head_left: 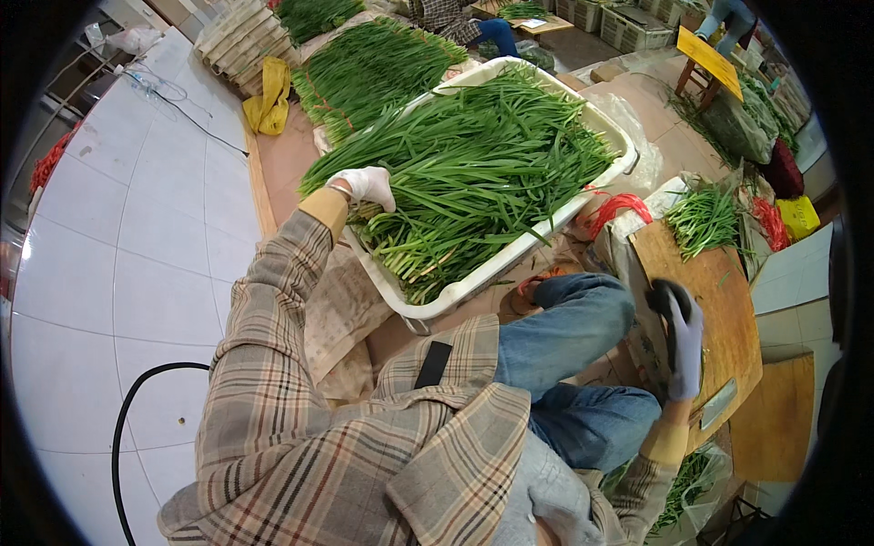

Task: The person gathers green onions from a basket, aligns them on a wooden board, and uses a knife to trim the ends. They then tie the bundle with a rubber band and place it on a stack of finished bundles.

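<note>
Long green garlic chives (pixel 492 155) fill a large white plastic tray (pixel 448 298) in front of me. At the tray's left side, my left hand (pixel 367 187) in a white glove reaches into the chives, its fingers curled round some of them near the stem ends; the fingertips are partly hidden. To the right, my right hand (pixel 678 337), in a grey glove with a black palm, is over a wooden board (pixel 724 314) with its fingers loosely apart and nothing visible in them. A small bunch of chives (pixel 703 218) lies on the board's far end. Near my right wrist rests a flat metal piece (pixel 718 404).
Banded chives (pixel 373 73) are heaped beyond the tray. A white tiled surface (pixel 118 273) runs along my left, with a yellow bag (pixel 269 96) past its edge. Red plastic ties (pixel 619 211) lie between tray and board. Other people sit farther back, near a yellow stool (pixel 708 65).
</note>
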Motion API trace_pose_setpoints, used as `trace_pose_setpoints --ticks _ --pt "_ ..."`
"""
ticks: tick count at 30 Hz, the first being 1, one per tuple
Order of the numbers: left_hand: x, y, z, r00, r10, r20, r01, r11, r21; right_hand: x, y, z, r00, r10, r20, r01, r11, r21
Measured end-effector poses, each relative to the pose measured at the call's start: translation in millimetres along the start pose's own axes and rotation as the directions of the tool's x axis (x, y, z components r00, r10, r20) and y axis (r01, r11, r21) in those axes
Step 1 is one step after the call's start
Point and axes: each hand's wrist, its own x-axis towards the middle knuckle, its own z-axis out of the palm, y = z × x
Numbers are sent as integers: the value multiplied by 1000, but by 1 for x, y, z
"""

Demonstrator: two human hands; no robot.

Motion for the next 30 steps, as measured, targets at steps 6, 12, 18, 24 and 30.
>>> trace_pose_setpoints --ticks 6,12,18,24,30 --pt "-2 -3 6 996 21 86 -16 998 -56 64 -53 195 805 -268 529 313 950 5" --pt "-8 -7 7 999 35 -40 -37 997 -64 67 -33 305 703 -283 653 350 936 29" --pt "-23 10 -15 992 83 -94 -73 991 109 77 18 356 662 -432 612 665 716 -213" --pt "-24 6 -29 993 93 -69 -89 994 58 75 58 355 621 -271 736 662 684 -307" --pt "-24 -1 -34 992 98 -84 -99 995 -5 85 47 347 899 -191 394 211 977 -9"
